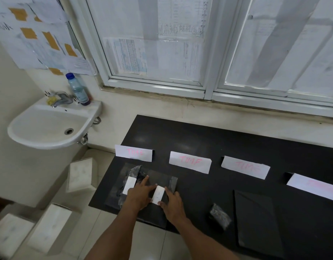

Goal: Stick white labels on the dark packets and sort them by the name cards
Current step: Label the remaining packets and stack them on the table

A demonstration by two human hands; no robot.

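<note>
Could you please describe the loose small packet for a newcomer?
Start at the black counter under the window. Near its front edge, right of the right hand, lies a small crumpled packet. Unlike the labelled packets at the hands, it is bare.

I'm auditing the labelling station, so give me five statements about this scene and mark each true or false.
1. Four white name cards sit on the black table. True.
2. The left hand and right hand both rest on the dark packets below the leftmost card. True.
3. The bottle stands on the table. False: it stands on the sink rim.
4. No packet carries a white label. False: a white label lies on the crumpled packet beside the left hand.
5. A small loose packet lies right of the hands, untouched. True.
</note>
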